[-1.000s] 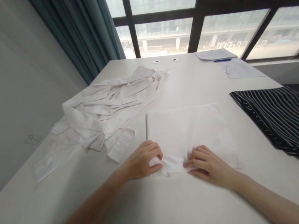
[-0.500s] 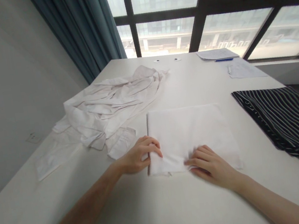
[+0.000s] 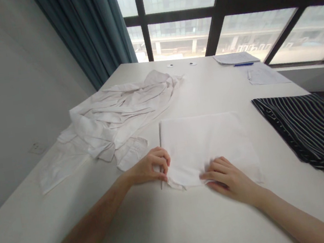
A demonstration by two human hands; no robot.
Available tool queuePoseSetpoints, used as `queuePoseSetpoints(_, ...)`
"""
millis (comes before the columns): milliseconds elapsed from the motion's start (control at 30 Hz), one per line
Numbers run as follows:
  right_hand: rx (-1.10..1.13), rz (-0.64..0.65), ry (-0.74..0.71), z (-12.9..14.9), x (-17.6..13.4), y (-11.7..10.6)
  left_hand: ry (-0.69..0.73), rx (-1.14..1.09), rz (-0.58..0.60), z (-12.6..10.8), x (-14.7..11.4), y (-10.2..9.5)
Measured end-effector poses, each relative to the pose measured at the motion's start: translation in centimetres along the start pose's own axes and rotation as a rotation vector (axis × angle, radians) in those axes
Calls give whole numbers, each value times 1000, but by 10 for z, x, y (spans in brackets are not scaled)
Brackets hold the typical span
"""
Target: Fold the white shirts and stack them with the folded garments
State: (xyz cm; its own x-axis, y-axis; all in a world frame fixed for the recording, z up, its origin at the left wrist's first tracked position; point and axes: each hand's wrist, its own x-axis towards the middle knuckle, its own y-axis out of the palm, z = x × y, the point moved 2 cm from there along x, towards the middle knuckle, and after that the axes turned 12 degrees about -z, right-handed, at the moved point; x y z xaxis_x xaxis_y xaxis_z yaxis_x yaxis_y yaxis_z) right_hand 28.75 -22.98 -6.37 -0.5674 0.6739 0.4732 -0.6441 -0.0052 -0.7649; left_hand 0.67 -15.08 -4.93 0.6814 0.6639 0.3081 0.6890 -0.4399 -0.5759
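A white cloth (image 3: 204, 139), folded into a rectangle, lies flat on the white table in front of me. My left hand (image 3: 153, 165) pinches its near left corner, and the edge there is lifted a little and creased. My right hand (image 3: 226, 176) is at the middle of the near edge, its fingers bent over the top of the cloth and the thumb by the edge. Those fingertips are slightly blurred. A thin dark line runs along the left side of the cloth.
Crumpled white fabric (image 3: 118, 112) spreads over the table's left side. A black-and-white striped cloth (image 3: 312, 131) lies at the right edge. Papers (image 3: 236, 58) and a blue pen (image 3: 243, 64) are at the back right. Behind the table (image 3: 178, 228) are a window and a blue curtain (image 3: 96, 29).
The fingers of my left hand have closed into a tighter pinch and drawn slightly left, turning up the near left corner of the cloth. My right hand has stayed in place.
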Motion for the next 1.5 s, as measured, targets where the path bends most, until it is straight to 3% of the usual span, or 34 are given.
queuePoseSetpoints(233,13,15,3,2,3,-2,67,307,-70,-8,-1,19)
queuePoseSetpoints(400,23,42,19,3,4,-1,123,415,-15,-20,-3,35)
queuePoseSetpoints(633,77,85,83,3,6,-2,218,465,103,-21,-4,37)
queuePoseSetpoints(833,131,217,270,-1,12,-29,242,512,148,-26,-5,37)
queuePoseSetpoints(1000,113,285,454,-22,-7,-58,274,531,134,-35,-8,47)
queuePoseSetpoints(1167,22,219,485,-33,-34,-76,310,509,167,-38,-9,57)
queuePoseSetpoints(1333,-114,143,475,-35,-61,-80,297,509,181,-37,-8,56)
queuePoseSetpoints(1500,-176,-19,437,-33,-85,-80,275,492,205,-33,-9,57)
